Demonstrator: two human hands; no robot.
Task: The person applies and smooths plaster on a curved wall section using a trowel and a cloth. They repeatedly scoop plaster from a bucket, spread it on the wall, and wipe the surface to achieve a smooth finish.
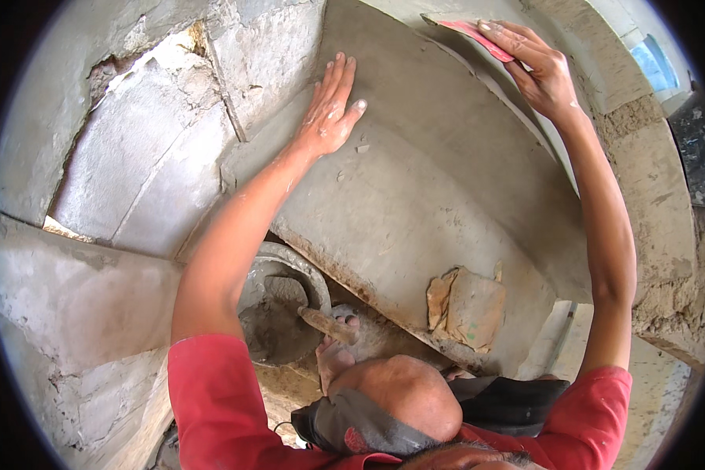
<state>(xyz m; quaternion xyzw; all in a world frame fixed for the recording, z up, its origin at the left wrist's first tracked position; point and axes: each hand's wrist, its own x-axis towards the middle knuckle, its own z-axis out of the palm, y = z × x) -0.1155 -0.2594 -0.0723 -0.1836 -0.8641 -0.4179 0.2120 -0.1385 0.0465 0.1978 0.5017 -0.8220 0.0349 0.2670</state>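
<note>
My left hand [329,117] lies with fingers outstretched against the grey plastered surface [399,70], near the inner corner. My right hand [539,72] reaches up at the far right, fingers and thumb closed on a thin, flat red piece [474,33]. That piece has a dark pointed end and lies against the curved plastered rim; its exact kind is unclear. Between my left forearm and my knee stands a round bucket [319,283] of wet grey mortar [278,313]. A trowel with a worn handle [327,323] rests in it.
A crumpled brown paper piece [476,309] sits on the plastered ledge [446,227]. At the left, a broken-edged opening exposes a pale panel [145,149]. Rough masonry [650,180] runs along the right. My bent knee [407,395] and bare foot [334,360] are close to the bucket.
</note>
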